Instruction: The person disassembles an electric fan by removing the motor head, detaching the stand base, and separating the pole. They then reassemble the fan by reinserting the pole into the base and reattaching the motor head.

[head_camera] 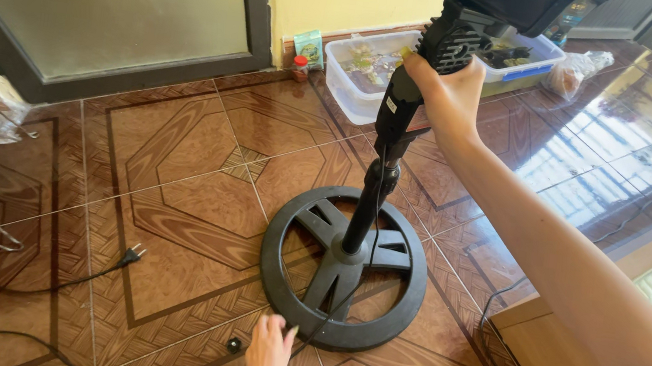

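Black plastic: the fan stand stands upright on brown patterned floor tiles, its round spoked base flat on the floor just below centre of view.
Right hand: my fingers are wrapped closed around the top of the pole, just under the ribbed motor housing, at 1 o'clock from the base.
Left hand: my fingers are loosely spread, fingertips touching the rim of the base at its 7 o'clock edge; they grip nothing that I can see.
Small black piece: a knob-like part lies loose on the tiles just beside my left hand, at its 9 o'clock.
Power cord: runs from the pole down across the base and over the floor toward 8 o'clock; its plug lies unplugged on the tiles.
Progress, as I judge it: pole and base already sit together and the stand holds upright with my support; the loose piece is not yet fitted and the plug is not in a socket.
Clear plastic tub: at 12 o'clock behind the pole, holding greenish and mixed small items that I cannot make out.
Second tub: just beside it toward 1 o'clock, holding dark objects; a clear plastic bag lies beyond.
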